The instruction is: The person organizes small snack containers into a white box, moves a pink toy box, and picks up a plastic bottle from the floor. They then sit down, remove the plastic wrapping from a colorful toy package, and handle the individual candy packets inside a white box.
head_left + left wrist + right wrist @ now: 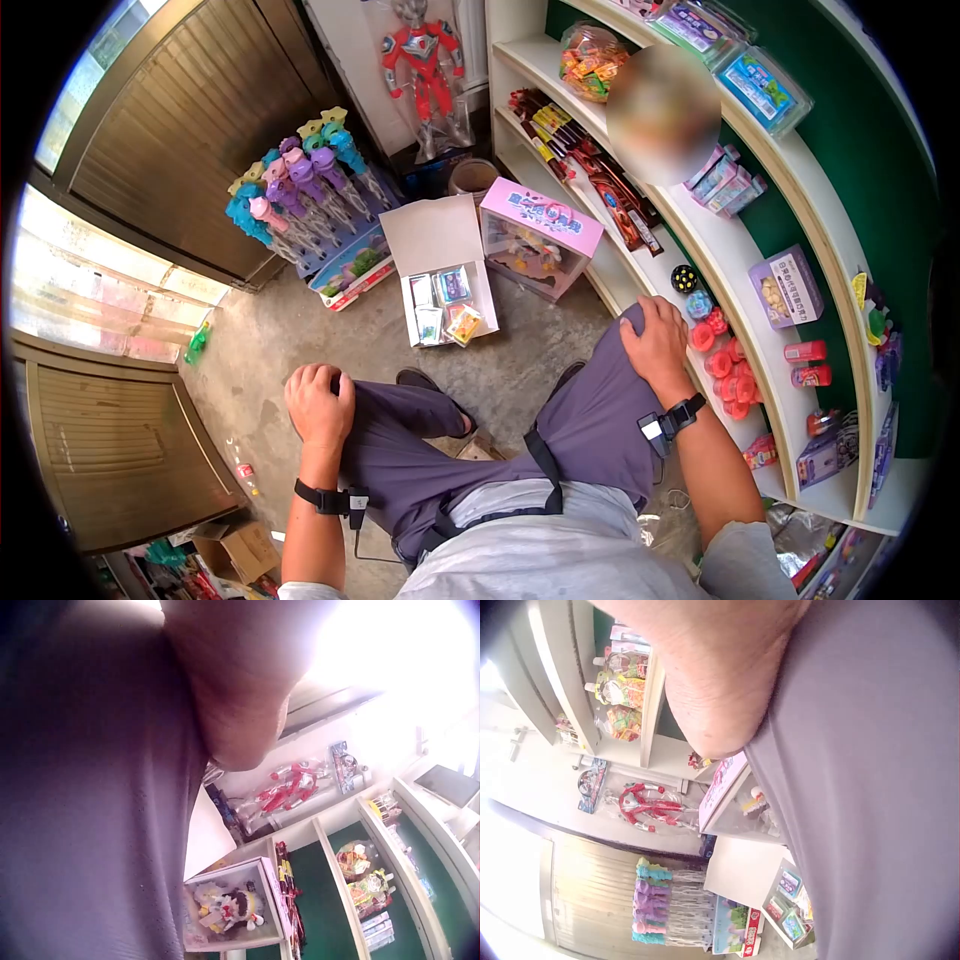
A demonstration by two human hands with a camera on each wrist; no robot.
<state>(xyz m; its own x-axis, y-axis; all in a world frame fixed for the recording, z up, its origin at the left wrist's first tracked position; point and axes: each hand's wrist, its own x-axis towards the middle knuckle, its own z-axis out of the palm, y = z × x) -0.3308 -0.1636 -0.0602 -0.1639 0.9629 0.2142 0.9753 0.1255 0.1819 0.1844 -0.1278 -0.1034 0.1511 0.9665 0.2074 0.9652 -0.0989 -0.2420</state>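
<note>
My left hand (pixel 320 405) rests on the left knee of the grey-purple trousers (pixel 97 795), fingers draped over it. On the other knee lies my right hand (pixel 657 342), also holding nothing. Both wrists wear a black strap with a small camera. On the floor ahead, between the knees, stands an opened white box (pixel 437 238) with its lid raised. Inside are several small packets (pixel 454 285), and a yellow-orange packet (pixel 464 325) lies at its front corner. Right beside it is a pink windowed box (pixel 541 225) with small figures inside.
A display stand of colourful toy wands (pixel 305 185) is behind on the left. A red and silver figure (pixel 421 65) hangs at the back. Curved white shelves (pixel 715 255) with sweets and toys line the right side. A plastic bottle (pixel 244 468) lies on the left floor.
</note>
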